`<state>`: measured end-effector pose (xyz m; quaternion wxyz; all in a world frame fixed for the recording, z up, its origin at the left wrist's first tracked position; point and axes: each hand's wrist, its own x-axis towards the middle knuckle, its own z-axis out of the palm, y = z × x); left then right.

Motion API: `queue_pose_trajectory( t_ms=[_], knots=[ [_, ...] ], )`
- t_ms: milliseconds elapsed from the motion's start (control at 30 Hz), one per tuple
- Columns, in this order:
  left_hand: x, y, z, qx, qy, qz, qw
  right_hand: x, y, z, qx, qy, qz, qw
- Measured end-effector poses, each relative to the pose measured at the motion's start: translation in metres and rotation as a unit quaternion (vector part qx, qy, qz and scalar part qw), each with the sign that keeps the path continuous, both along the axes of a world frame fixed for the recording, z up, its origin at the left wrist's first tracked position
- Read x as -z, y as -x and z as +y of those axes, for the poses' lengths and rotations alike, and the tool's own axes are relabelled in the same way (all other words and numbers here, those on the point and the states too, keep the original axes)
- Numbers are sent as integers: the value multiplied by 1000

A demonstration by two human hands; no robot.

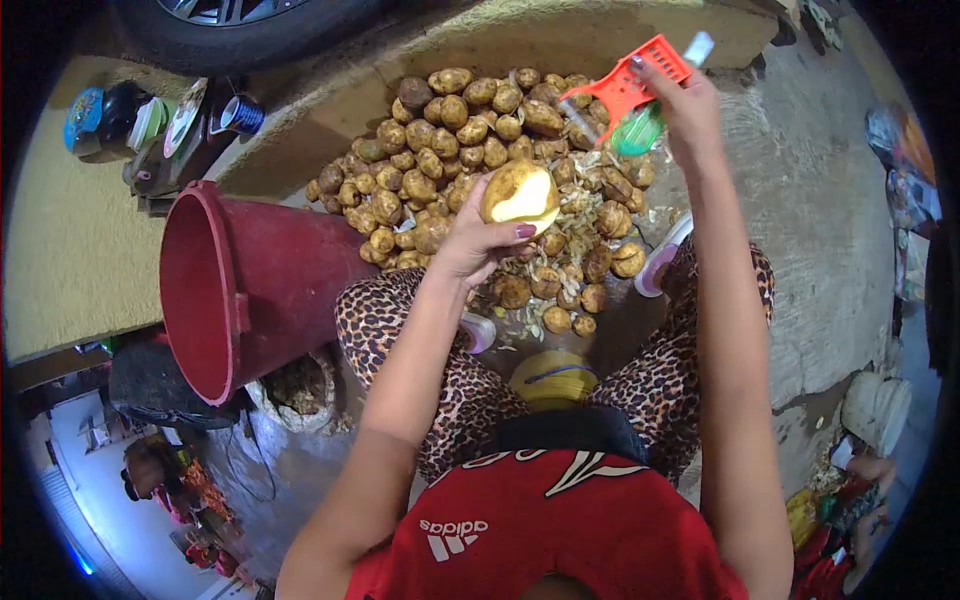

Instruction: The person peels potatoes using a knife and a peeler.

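My left hand (470, 240) is wrapped round a potato (505, 187) with part of its skin off, pale flesh showing. Raised at the upper right, my right hand (690, 110) grips an orange plastic peeler (625, 88) with a slotted handle. A green plastic piece (638, 130) shows just under the peeler; whether it is joined on I cannot tell. A whitish tip (699, 48) sticks out beyond the fingers. Below both hands spreads a large heap of unpeeled potatoes (430, 165), and strips of peel (575, 215) lie over its right side.
A big red bucket (290, 245) lies tipped on its side at the left, beside a white sack (300, 395). Behind the heap run a low ledge (600, 35) and a car tyre (270, 35). A cup (242, 115) and dishes sit upper left. People are visible at both lower edges.
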<state>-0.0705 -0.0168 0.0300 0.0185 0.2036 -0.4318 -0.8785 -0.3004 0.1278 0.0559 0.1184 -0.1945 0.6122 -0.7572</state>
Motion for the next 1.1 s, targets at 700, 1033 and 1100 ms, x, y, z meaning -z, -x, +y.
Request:
queue_pose_trajectory(
  t_ms=[700, 1033, 1100],
  knots=[
    [2, -1, -4, 71, -151, 89, 982, -2, -56, -21, -230, 65, -110, 965],
    [-1, 1, 0, 56, -209, 132, 967, -12, -49, -20, -235, 142, -177, 945],
    [0, 3, 1, 66, -201, 140, 967, 2, -56, -25, -266, 84, -126, 952]
  ],
)
